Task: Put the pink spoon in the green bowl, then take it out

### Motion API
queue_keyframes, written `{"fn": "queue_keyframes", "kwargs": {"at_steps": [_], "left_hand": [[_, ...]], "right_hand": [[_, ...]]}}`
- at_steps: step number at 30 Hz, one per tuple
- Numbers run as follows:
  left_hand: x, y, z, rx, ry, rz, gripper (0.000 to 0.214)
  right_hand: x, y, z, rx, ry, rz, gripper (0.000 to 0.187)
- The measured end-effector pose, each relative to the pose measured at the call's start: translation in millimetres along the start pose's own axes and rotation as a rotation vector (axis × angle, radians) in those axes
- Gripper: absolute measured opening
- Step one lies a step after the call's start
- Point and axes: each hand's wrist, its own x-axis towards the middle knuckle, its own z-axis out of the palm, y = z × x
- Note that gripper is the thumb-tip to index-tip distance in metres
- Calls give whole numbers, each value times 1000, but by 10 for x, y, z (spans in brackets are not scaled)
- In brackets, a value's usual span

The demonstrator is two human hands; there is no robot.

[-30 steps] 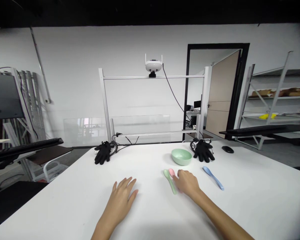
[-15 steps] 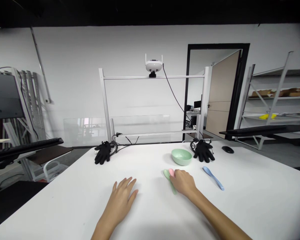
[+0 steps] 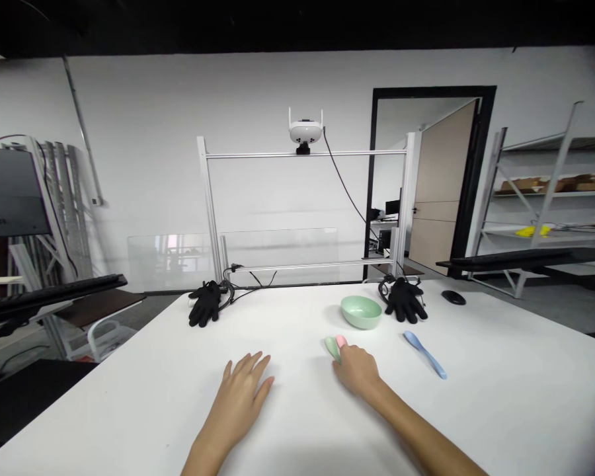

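My right hand (image 3: 359,371) is closed over the handles of a green spoon (image 3: 332,348) and a pink spoon (image 3: 341,341). Only the bowl ends of the two spoons stick out past my fingers, side by side, and the handles are hidden under the hand. My left hand (image 3: 242,393) rests low over the white table (image 3: 287,430), palm down, fingers spread, holding nothing. A light green bowl (image 3: 361,313) stands upright beyond my right hand. To the right lies a blue spoon (image 3: 425,354), touched by neither hand.
Black gloves lie near the far edge, one at the left (image 3: 205,304) and one at the right (image 3: 405,301). A black mouse (image 3: 453,297) sits beyond the blue spoon. A metal frame (image 3: 305,155) carrying a white device (image 3: 305,131) rises behind the table.
My right hand has shifted slightly left and toward me, and its thumb side now covers the green spoon's handle, which showed before. My left hand has stayed in place.
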Motion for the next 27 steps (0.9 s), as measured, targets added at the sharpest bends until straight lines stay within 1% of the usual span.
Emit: {"fn": "queue_keyframes", "kwargs": {"at_steps": [6, 11, 15, 18, 23, 27], "left_hand": [[-5, -8, 8, 2, -4, -2, 52], [1, -7, 4, 11, 4, 4, 52], [11, -6, -8, 25, -10, -2, 52], [20, -4, -9, 23, -19, -7, 53], [36, 5, 8, 10, -1, 6, 52], [52, 26, 11, 25, -21, 6, 54]], "right_hand": [[-23, -16, -3, 44, 3, 21, 40], [-40, 106, -98, 72, 40, 50, 29], [-44, 342, -234, 84, 38, 114, 32], [-25, 574, -273, 58, 64, 157, 31], [16, 918, -207, 17, 69, 209, 30], [36, 1067, -136, 2, 55, 227, 30]]}}
